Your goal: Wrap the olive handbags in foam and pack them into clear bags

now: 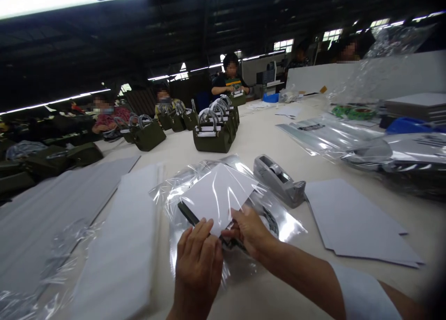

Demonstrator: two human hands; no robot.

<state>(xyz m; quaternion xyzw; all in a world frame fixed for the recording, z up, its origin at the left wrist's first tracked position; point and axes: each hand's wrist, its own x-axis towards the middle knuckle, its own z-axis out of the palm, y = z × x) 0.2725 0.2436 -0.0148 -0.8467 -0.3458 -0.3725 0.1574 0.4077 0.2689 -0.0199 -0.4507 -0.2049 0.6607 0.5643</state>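
In front of me a dark green handbag [188, 213] lies on its side within a clear plastic bag [282, 222]. A white sheet [218, 190] covers most of it, with glare from the plastic over it. My left hand [200, 264] rests with its fingers laid over the near edge, by the green side. Just to the right, my right hand [249, 229] pinches the plastic at the near edge of the sheet; the fingertips are partly hidden. Grey wrapped handles show beside the right wrist. A grey tape dispenser [278, 180] stands behind the right hand.
White boards [355, 218] lie at right, and a stack of white sheets [118, 245] at left. Several green handbags [212, 136] with wrapped handles stand farther back. Plastic-wrapped items [400, 153] lie at far right. Co-workers sit across the table [258, 139], one handling a green handbag.
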